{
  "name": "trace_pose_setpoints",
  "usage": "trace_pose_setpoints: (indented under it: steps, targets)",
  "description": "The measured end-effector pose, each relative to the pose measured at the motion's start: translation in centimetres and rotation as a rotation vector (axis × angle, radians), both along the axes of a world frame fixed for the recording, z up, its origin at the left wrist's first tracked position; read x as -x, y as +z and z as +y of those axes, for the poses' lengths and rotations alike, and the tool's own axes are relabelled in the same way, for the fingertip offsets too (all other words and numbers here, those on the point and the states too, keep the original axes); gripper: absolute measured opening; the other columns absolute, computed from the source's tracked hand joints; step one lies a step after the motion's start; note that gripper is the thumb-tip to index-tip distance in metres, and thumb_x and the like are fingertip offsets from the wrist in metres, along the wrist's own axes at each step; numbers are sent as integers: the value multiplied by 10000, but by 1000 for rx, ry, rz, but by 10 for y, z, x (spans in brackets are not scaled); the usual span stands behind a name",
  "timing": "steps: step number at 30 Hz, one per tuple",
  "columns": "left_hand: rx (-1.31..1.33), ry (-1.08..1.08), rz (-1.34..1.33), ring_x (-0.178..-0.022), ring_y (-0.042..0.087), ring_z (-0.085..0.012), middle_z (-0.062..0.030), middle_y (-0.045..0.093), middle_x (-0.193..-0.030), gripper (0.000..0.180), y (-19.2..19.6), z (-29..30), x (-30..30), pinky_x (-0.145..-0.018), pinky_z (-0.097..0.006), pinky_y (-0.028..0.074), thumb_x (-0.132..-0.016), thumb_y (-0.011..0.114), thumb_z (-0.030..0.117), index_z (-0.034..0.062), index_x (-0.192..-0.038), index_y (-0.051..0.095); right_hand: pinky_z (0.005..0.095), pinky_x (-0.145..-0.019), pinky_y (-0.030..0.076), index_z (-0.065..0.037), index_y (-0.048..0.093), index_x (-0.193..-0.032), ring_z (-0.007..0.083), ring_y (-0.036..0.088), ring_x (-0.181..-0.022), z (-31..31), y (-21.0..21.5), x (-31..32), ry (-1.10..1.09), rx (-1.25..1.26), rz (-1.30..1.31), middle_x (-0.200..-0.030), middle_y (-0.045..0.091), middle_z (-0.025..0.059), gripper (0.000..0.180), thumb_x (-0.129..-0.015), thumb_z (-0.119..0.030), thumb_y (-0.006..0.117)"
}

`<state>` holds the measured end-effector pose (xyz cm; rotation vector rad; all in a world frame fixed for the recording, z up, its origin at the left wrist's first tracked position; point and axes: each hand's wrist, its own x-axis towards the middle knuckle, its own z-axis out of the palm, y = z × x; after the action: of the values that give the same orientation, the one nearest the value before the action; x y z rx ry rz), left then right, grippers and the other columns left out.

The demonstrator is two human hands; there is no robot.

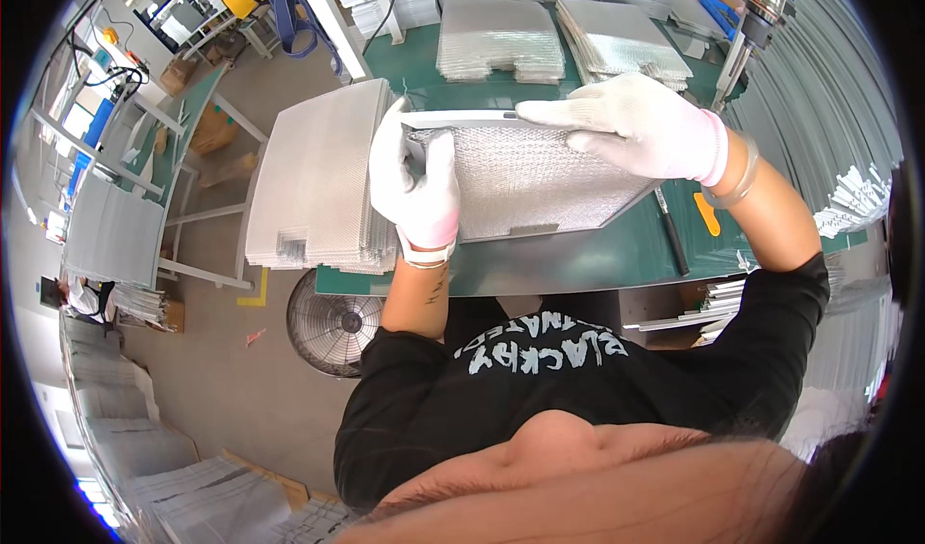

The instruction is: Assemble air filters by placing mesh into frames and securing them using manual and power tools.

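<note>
A silvery mesh filter panel (530, 183) with a thin frame lies tilted over the green worktable (540, 272), close in front of me. Along its far edge runs a white frame strip (458, 118). My left hand (416, 180), in a white glove, grips the panel's far left corner between thumb and fingers. My right hand (644, 130), gloved too, closes on the far edge toward the right, its index finger laid along the strip. To the right of the panel lie a black-handled tool (673, 240) and a yellow tool (707, 214).
A tall stack of mesh sheets (318, 168) stands left of my left hand. More stacks (501, 38) (617, 38) sit at the table's back. A metal post (737, 67) rises at the right. Below the left side is a floor fan (337, 324). Long strips (819, 91) fill the far right.
</note>
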<state>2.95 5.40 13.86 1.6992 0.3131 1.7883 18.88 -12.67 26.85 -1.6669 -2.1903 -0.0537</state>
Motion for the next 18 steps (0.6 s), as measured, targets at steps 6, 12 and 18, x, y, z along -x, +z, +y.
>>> trace_pose_setpoints:
  steps: [6, 12, 18]
  targets:
    - [-122, 116, -20, -718, 584, -104, -71, 667, -956, 311, -9, 15, -5, -676, -226, 488, -879, 628, 15, -38, -1186, 637, 409, -843, 502, -150, 544, -1385, 338, 627, -901, 2, 1, -1, -2, 38, 3, -1041, 667, 168, 576, -827, -16, 584]
    - [103, -148, -105, -799, 590, -99, -47, 650, -967, 270, -18, 16, 1, -726, -229, 491, -865, 647, -44, -45, -1135, 641, 415, -810, 494, -141, 559, -1371, 342, 617, -838, 5, 1, -2, 30, 13, 5, -915, 639, 175, 582, -808, 4, 576]
    - [201, -526, -297, -895, 551, -86, -38, 602, -1061, 339, -3, 18, 5, -811, -229, 457, -826, 675, -87, 10, -1145, 612, 404, -780, 492, -138, 568, -1362, 335, 617, -812, 6, 0, -1, 36, -6, -6, -867, 625, 173, 585, -797, 15, 571]
